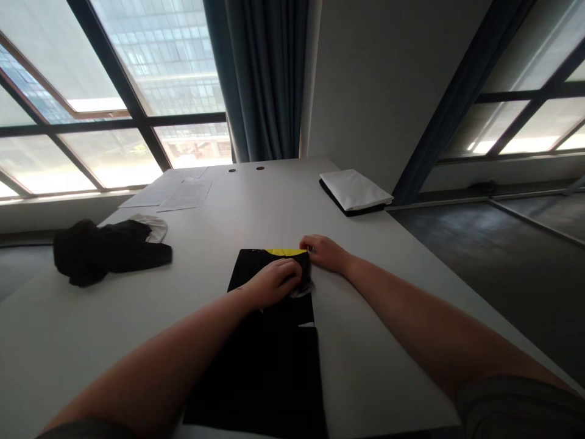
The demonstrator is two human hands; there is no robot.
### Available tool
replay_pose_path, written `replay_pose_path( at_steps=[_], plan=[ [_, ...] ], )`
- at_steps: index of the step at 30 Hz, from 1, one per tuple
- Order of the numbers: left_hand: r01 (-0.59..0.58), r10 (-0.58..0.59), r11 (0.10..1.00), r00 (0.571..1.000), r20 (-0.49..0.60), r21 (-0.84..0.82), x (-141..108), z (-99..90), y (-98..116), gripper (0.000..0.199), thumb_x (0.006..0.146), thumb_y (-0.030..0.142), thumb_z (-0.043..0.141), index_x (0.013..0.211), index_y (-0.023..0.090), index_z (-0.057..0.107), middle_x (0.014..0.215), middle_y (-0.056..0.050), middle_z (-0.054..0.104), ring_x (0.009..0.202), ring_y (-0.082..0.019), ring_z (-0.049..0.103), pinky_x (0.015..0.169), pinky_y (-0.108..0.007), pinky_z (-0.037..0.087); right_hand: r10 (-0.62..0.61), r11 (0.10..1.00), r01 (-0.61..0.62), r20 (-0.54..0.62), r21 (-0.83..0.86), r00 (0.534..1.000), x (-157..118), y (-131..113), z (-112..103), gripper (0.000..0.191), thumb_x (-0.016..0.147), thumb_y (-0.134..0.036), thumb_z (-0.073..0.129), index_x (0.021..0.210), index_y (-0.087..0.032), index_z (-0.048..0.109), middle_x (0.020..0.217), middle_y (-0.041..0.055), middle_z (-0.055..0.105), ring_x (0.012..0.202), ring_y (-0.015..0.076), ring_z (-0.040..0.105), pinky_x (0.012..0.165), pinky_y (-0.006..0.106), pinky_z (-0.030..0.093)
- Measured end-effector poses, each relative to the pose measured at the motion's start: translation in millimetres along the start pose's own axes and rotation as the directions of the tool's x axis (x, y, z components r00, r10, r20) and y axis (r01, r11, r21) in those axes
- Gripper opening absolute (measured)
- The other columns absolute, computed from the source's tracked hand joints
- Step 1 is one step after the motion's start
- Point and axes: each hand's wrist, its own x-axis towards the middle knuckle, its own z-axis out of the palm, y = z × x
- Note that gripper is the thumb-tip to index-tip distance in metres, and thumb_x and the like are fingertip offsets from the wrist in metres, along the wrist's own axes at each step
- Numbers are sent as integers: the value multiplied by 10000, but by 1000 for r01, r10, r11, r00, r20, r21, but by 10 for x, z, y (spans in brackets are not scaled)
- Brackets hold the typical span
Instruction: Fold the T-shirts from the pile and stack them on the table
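A black folded garment [274, 372] lies lengthwise on the white table in front of me, with a yellow strip [283, 251] showing along its far edge. My left hand [276, 281] rests on its upper part, fingers curled and closed on the fabric near the right edge. At the far right corner, my right hand [323, 253] pinches the cloth's edge. Small white patches show along the right side of the garment. What exactly lies under the left fingers is hidden.
On the white table [256, 213], a crumpled black garment [109, 250] with a white part lies at left. Paper sheets [169, 188] are at the far left. A folded white and black stack [354, 190] lies by the right edge. Behind stand a curtain [269, 79] and windows.
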Motion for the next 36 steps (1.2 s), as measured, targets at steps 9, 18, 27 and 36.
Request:
replay_pose_path(
  at_steps=[9, 18, 27, 36],
  plan=[
    [-49, 56, 983, 998, 33, -177, -15, -85, -4, 207, 1027, 307, 457, 892, 191, 562, 1045, -80, 633, 983, -167, 593, 925, -294, 500, 23, 980, -9, -66, 201, 998, -18, 62, 2, 260, 785, -71, 554, 946, -167, 734, 872, -1, 684, 771, 109, 569, 742, 218, 434],
    [-101, 48, 974, 966, 253, 201, -62, -66, 118, 96, 967, 291, 629, 1036, 243, 675, 1188, -15, 678, 1078, -188, 621, 995, -350, 423, -93, 983, 87, 29, 164, 995, -40, 121, -104, 241, 828, -87, 589, 887, -189, 799, 1038, 39, 680, 897, 115, 632, 818, 224, 490],
    [-75, 33, 935, 991, 126, 345, -77, -35, 219, 253, 1037, 418, 519, 1140, 273, 700, 1212, -17, 701, 1106, -190, 642, 1001, -372, 456, -90, 996, 91, -35, 26, 995, -86, 184, -193, 310, 854, -64, 539, 926, -189, 814, 1027, 48, 722, 939, 141, 676, 916, 267, 533],
    [448, -454, 694, 880, -141, 564, -143, 20, -175, 660, 1029, 538, 449, 1587, 186, 407, 1694, -127, 301, 1591, -358, 237, 1305, -578, 252, -79, 940, 112, 113, -323, 990, -200, -406, 135, 653, 1004, -493, 555, 1539, -122, 501, 1564, 176, 467, 1468, 301, 438, 1245, 481, 355]
  ],
)
